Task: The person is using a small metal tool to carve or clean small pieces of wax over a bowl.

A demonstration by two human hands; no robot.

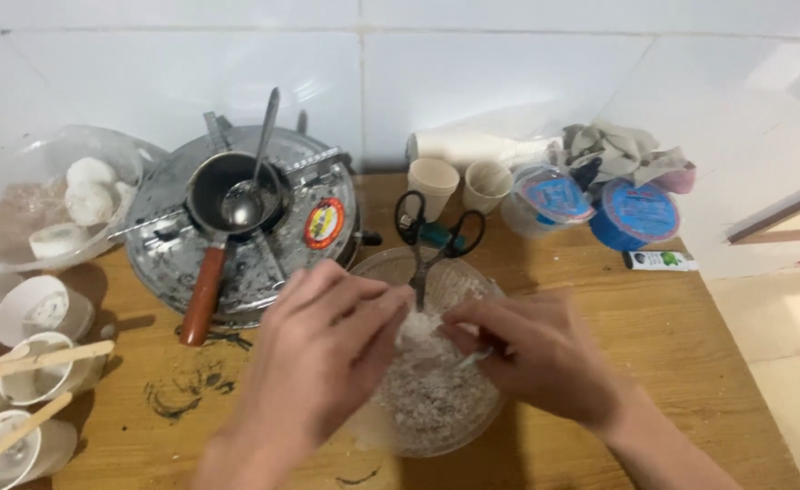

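Both hands meet over the clear bowl (436, 363), and the grip is narrow: the left hand (323, 349) and right hand (536, 354) pinch one small white lump (415, 327) between fingertips. The lump looks soft, pale and crumbly, like the grainy white mass filling the bowl beneath it. Judging by that texture, a light pinch held low over the bowl would let any crumbs fall back in. Black-handled scissors (436, 238) rest on the bowl's far rim, blades pointing toward the lump. Beyond the bowl to the left stands a metal stove (318, 181) carrying a small pan (227, 195). The bowl sits on the wooden worktop (690, 318).
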